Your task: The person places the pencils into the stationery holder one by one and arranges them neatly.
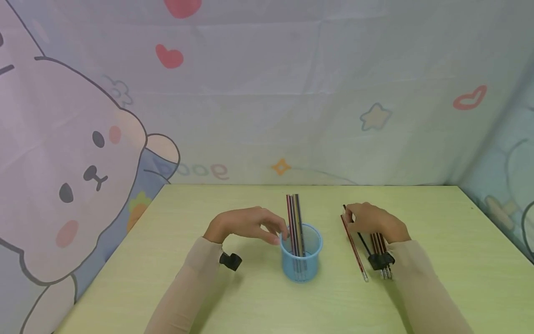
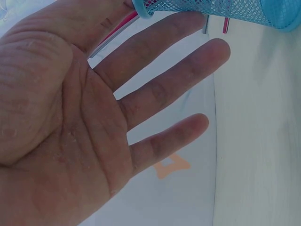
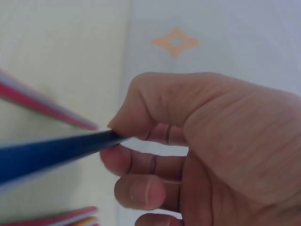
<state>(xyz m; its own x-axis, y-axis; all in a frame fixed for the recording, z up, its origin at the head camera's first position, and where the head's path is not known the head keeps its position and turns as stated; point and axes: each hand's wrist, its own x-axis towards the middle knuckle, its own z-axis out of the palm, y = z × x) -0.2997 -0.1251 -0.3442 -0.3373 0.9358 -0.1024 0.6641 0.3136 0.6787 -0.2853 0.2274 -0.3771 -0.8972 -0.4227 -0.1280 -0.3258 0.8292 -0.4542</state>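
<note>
A light-blue mesh pencil cup [image 1: 301,266] stands on the table, with several pencils [image 1: 295,222] leaning upright in it. My left hand [image 1: 252,223] is at its left rim, thumb outside and a finger over the edge, lightly pinching it. Three other fingers [image 2: 174,77] extend beside the mesh in the left wrist view. To the right of the cup, my right hand [image 1: 371,219] pinches a dark pencil [image 3: 56,155] between thumb and index finger near one end. A red pencil [image 1: 354,250] lies just left of that hand.
Several reddish pencils [image 1: 384,264] lie bunched on the table under the right wrist, partly hidden by it. The light-yellow table [image 1: 250,301] ends at a printed cloth backdrop [image 1: 250,116]. Small black devices [image 1: 231,261] are strapped at both wrists.
</note>
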